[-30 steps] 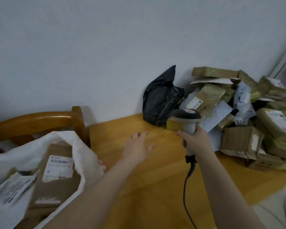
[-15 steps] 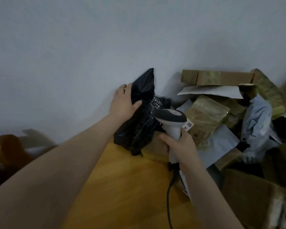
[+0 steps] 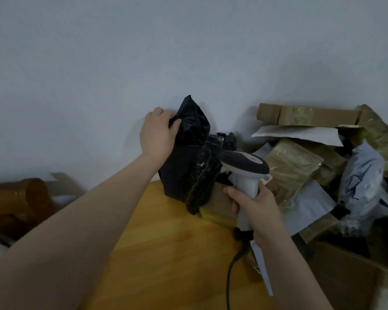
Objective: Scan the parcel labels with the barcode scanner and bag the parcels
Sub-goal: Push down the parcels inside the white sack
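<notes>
A black plastic parcel (image 3: 188,157) stands upright against the wall at the back of the wooden table (image 3: 166,253). My left hand (image 3: 158,133) grips its upper left edge, thumb in front and fingers behind. My right hand (image 3: 253,204) holds the grey handle of the barcode scanner (image 3: 244,166), whose dark head sits just right of the black parcel. Its cable hangs down toward the front edge. No label shows on the black parcel.
A heap of brown, white and grey parcels (image 3: 311,166) fills the table's right side, with a long cardboard box (image 3: 307,115) on top. A wooden chair back (image 3: 16,198) stands at the left. A plain wall rises behind.
My left hand reached from the table to the black parcel and now grips its upper edge. The view swung right, so the white sack of parcels left the frame.
</notes>
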